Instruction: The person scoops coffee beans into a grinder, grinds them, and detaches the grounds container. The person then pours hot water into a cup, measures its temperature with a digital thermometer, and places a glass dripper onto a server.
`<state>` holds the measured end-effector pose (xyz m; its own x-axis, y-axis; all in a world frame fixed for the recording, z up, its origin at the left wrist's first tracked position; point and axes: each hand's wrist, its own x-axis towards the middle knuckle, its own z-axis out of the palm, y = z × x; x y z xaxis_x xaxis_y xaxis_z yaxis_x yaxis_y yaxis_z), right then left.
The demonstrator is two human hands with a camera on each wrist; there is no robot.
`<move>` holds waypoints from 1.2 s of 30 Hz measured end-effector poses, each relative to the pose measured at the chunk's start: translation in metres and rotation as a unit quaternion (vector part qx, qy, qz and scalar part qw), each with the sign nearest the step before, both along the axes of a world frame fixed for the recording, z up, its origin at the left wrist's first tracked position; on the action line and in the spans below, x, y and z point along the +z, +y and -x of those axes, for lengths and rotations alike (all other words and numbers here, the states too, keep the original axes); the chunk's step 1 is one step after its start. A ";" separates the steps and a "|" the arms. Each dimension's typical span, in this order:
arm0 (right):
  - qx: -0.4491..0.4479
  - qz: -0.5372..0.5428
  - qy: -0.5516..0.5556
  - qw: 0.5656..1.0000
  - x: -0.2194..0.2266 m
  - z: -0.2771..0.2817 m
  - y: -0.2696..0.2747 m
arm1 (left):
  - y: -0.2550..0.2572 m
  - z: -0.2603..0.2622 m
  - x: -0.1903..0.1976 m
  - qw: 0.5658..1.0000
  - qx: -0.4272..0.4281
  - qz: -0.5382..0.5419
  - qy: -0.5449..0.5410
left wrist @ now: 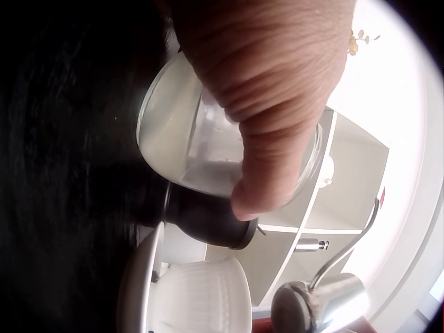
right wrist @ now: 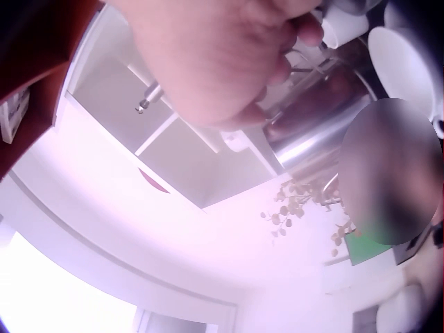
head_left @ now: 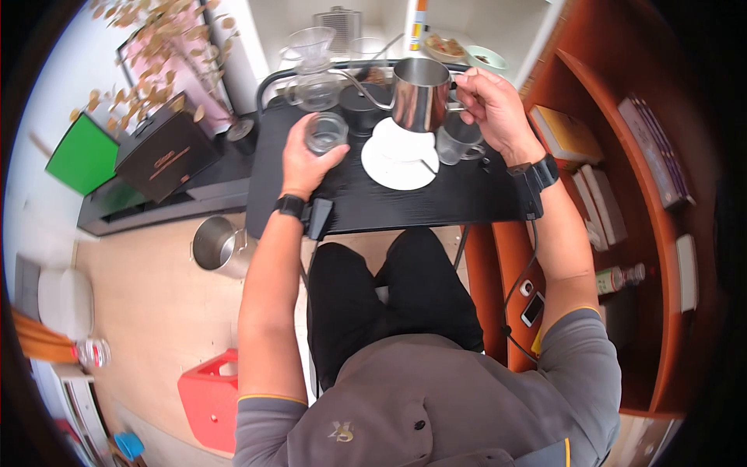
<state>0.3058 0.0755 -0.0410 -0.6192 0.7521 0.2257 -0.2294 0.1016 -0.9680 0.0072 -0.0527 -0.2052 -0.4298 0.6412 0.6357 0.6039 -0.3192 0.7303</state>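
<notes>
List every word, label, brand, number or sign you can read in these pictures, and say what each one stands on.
No text here reads with certainty.
Black box: gold lettering, too small to read.
Grey shirt: small gold emblem, blurred.
Books on the shelf: printing on spines and covers too small to read.
Bottle on the shelf: label unreadable.
Left hand glass and right hand steel kettle: no markings visible.

Head view: bright, even indoor light; strong fisheye bending, dark vignette around the edges.
Glare: soft highlights on the steel kettle (head_left: 420,93).
Left wrist view: black table (left wrist: 62,173) is very dark, background blown out white; close hand (left wrist: 267,90) slightly soft.
Right wrist view: overexposed, pinkish haze; hand (right wrist: 208,55) blurred, smeared patch at right.
</notes>
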 end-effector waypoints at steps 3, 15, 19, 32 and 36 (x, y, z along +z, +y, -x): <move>-0.050 0.000 0.070 0.996 0.011 -0.025 -0.005 | 0.000 -0.002 0.000 1.000 -0.016 -0.007 -0.021; -0.282 -0.081 0.114 0.949 -0.021 -0.126 0.043 | -0.004 -0.003 0.003 0.998 -0.025 0.048 -0.037; -0.350 -0.049 0.071 0.933 -0.067 -0.127 0.060 | -0.003 -0.003 0.003 0.998 -0.023 0.042 -0.037; -0.323 0.040 0.016 0.945 -0.149 -0.096 0.090 | -0.003 -0.004 0.004 0.997 -0.028 0.045 -0.055; -0.298 0.019 -0.004 0.954 -0.156 -0.093 0.094 | 0.000 -0.002 -0.001 0.996 -0.039 0.030 -0.069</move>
<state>0.3986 0.1699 -0.1970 -0.0800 0.9790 0.1876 -0.1338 0.1760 -0.9753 0.0087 -0.0527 -0.2058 -0.4577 0.7112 0.5335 0.4708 -0.3151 0.8240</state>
